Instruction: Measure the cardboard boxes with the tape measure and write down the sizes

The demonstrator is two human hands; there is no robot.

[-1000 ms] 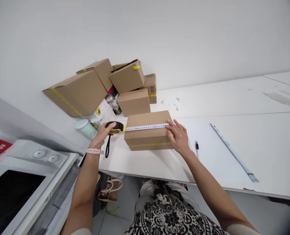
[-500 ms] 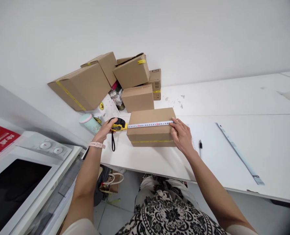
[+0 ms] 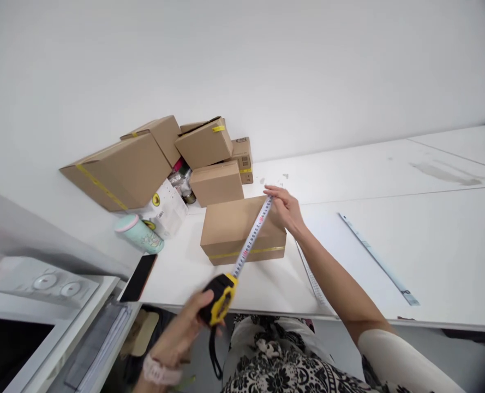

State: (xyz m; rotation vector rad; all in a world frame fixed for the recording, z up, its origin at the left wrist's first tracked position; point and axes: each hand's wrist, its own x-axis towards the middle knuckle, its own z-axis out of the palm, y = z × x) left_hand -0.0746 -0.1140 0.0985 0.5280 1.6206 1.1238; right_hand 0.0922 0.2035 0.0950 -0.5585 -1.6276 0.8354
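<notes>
A brown cardboard box (image 3: 229, 226) with a yellow tape stripe lies near the front edge of the white table (image 3: 389, 218). My left hand (image 3: 185, 333) is closed round a yellow and black tape measure case (image 3: 220, 297), held off the table's front edge. The white tape blade (image 3: 252, 237) runs from the case diagonally over the box's top to its far right corner. There my right hand (image 3: 285, 207) holds the blade's end down with closed fingertips.
Several cardboard boxes (image 3: 144, 158) are piled at the back left against the wall. A mint-green bottle (image 3: 138, 232) lies beside them, and a black phone (image 3: 139, 277) sits at the table's left corner. A long ruler (image 3: 377, 261) lies to the right. A white appliance (image 3: 33, 305) stands at left.
My left hand has pulled the tape case from the box's left end back toward me, off the table edge. The blade has turned from lengthwise to front-to-back. My right hand shifted to the far corner.
</notes>
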